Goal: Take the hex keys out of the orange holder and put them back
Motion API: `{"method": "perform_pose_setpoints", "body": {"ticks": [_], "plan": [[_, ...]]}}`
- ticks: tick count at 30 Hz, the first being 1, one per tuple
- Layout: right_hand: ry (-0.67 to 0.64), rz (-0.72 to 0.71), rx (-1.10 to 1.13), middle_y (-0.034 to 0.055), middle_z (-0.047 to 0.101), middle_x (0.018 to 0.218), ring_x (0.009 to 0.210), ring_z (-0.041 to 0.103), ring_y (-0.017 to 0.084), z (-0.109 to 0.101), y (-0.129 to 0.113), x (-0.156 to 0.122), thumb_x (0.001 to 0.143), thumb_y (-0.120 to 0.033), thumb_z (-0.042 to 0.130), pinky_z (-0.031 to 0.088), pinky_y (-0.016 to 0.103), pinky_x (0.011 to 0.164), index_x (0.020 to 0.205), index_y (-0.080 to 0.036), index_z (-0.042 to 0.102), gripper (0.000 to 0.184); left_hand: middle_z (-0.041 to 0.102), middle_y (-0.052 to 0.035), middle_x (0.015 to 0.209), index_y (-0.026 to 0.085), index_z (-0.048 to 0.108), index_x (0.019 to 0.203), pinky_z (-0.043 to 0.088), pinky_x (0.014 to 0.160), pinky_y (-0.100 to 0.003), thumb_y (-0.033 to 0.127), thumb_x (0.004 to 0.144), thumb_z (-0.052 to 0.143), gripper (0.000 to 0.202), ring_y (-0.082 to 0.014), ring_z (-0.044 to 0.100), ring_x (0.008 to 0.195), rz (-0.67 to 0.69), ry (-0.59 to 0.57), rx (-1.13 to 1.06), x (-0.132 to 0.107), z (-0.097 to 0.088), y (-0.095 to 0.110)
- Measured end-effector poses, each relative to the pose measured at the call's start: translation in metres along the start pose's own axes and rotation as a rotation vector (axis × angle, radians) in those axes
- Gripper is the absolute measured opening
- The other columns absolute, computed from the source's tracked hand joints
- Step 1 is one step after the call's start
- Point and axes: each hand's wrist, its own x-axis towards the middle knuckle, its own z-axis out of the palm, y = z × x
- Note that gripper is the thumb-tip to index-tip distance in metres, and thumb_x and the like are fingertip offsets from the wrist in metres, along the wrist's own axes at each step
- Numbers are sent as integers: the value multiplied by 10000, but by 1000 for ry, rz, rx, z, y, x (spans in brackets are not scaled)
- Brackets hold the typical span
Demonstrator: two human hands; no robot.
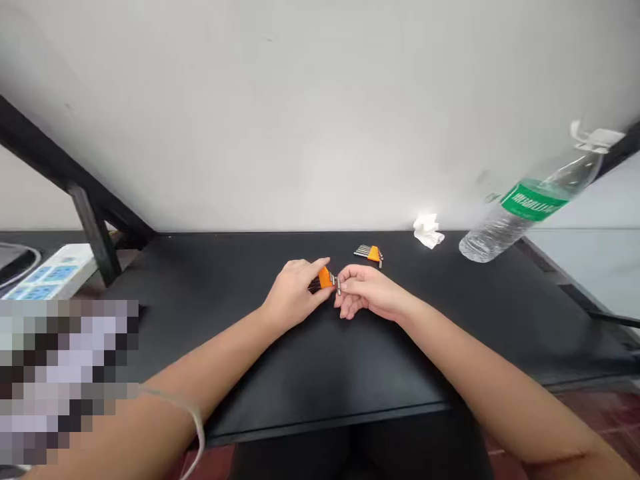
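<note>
My left hand (293,293) is closed around a set of hex keys in an orange holder (325,278), held just above the black table (300,373). My right hand (365,292) meets it from the right, fingers pinched on the end of one metal key (339,286) sticking out of the holder. A second hex key set in an orange holder (370,253) lies on the table just behind my right hand, untouched.
A crumpled white tissue (427,231) lies near the wall. A clear water bottle with a green label (533,203) stands at the right rear. A white power strip (47,273) sits at the far left beside a black frame leg (93,233).
</note>
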Motion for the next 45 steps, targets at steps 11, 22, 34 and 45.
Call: {"method": "perform_pose_setpoints", "body": {"ticks": [11,22,34,45], "plan": [[27,-36,-144,29,745,765,633,752,194,0,1,0,854,-471,812,627,295,595,992,-201,549,401,739,-36,853,166,597,1291,518,897,-429,273,939,635,370,-225,685,831,151,15,52,-1,0,6],[288,-118,-1114,15,696,837,750,666,171,-13,-21,-21,972,-348,625,483,293,664,907,-218,618,146,732,-90,991,154,461,1483,561,895,-444,149,888,632,618,-275,689,941,39,-166,155,0,-1,-3],[300,25,-1582,31,682,957,806,620,160,-31,-22,-25,926,-187,574,366,269,631,803,-200,617,131,736,-73,1034,204,554,1251,557,943,-455,231,881,667,388,-270,705,948,-155,-262,79,4,-6,-5],[370,-17,-1781,53,671,934,715,615,165,-18,-17,-23,942,-169,513,293,292,561,812,-191,636,180,745,-51,1029,225,557,1300,517,1038,-485,286,890,643,423,-255,713,968,-114,-248,-4,3,-4,-6]]}}
